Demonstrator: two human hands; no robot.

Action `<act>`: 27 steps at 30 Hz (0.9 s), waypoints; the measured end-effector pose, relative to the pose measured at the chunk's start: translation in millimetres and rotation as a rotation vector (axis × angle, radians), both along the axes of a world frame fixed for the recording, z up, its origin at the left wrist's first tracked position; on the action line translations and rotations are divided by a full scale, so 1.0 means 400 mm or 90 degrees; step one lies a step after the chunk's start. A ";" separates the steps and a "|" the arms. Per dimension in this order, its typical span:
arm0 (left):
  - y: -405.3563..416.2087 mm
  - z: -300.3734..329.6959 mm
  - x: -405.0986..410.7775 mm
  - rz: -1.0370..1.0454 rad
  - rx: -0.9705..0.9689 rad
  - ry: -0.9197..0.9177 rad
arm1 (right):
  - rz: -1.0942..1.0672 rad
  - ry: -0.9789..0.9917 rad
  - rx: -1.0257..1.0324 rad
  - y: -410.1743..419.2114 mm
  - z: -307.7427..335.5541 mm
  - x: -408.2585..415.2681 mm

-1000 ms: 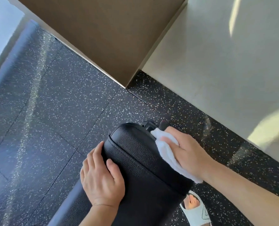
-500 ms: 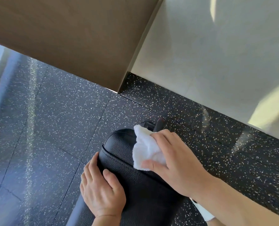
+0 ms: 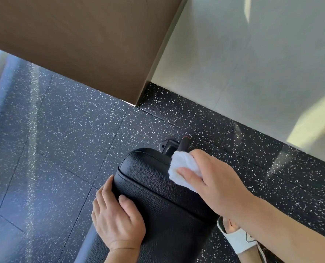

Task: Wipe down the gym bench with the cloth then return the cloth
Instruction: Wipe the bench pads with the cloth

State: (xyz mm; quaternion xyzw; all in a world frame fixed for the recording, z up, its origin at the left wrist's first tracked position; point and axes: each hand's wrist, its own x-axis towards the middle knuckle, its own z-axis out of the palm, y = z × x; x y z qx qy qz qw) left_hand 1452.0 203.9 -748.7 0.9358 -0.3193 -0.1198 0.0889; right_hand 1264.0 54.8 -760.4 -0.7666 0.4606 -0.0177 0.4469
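Under the right hand's fingers [image 3: 188, 172], a white cloth [image 3: 182, 164] is pressed against the far right edge of the bench [image 3: 157, 186]. The thumb lies across the cloth's near side and the other fingers curl over its top, so the right hand [image 3: 213, 179] grips it; the cloth bulges out ahead of the hand in a soft, bunched wad, fluffy like terry, clean and bright against the dark pad. Part of it is hidden beneath the palm. The right forearm runs off toward the lower right corner.

Across the pad, the left hand [image 3: 116, 221] holds the bench's left edge: its thumb rests on the top surface and its other fingers wrap down over the side.

Black pebbled upholstery with a raised piping seam near the rounded end covers the bench. Just past that end, a black metal bracket [image 3: 166, 146] and a dark knob with a red tip [image 3: 183, 142] stick out.

Below lies a black rubber floor [image 3: 62, 149] flecked with white, glossy with streaks of light at left. A white sandal [image 3: 237, 238] on a foot stands beside the bench at lower right. Farther off rise a brown wall panel [image 3: 81, 44] and a pale wall [image 3: 252, 63] with sunlit patches.
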 end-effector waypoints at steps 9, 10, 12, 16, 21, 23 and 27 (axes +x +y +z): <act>0.001 -0.002 0.004 0.006 0.005 0.007 | 0.038 -0.089 0.105 -0.061 -0.011 0.179; 0.001 -0.003 0.005 0.007 0.004 0.007 | 0.042 -0.087 0.107 -0.061 -0.011 0.182; 0.003 -0.005 0.006 0.004 0.001 0.009 | 0.049 -0.081 0.074 -0.045 -0.003 0.155; 0.005 -0.009 0.008 0.000 -0.003 0.004 | 0.095 -0.007 -0.027 0.014 0.022 0.056; 0.009 -0.015 0.009 -0.003 -0.012 -0.001 | 0.072 0.032 -0.044 0.000 0.009 0.106; 0.008 -0.014 0.008 -0.002 -0.016 -0.003 | 0.066 0.014 0.005 -0.039 -0.011 0.163; 0.009 -0.018 0.009 -0.003 -0.009 -0.007 | 0.080 -0.032 0.042 -0.067 -0.033 0.201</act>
